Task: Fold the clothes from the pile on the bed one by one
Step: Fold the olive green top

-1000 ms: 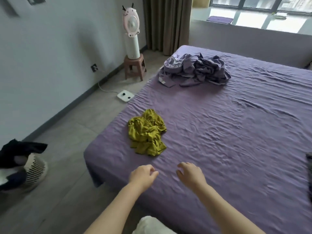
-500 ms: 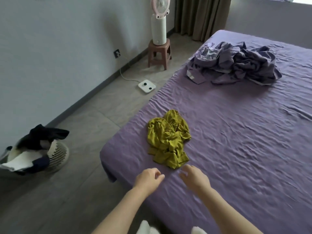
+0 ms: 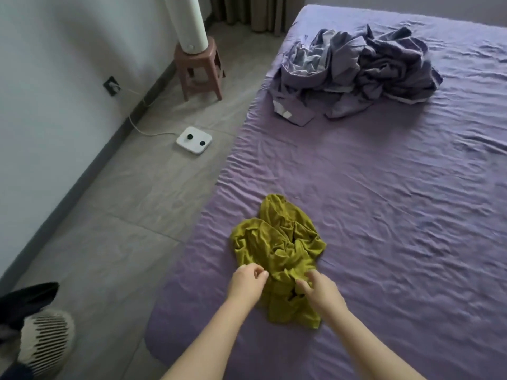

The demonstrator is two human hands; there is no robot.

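Both hands at olive garment on bed. L hand fingers curled, pinching its edge. R hand fingers bent on cloth; grip unclear.

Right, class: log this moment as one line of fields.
step: reach first garment | left hand: over olive garment, fingers curled, grip unclear | right hand: at garment, grip unclear | purple pile: untouched | bed

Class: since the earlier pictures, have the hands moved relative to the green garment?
Yes. Both the left hand and right hand moved forward onto the green garment.
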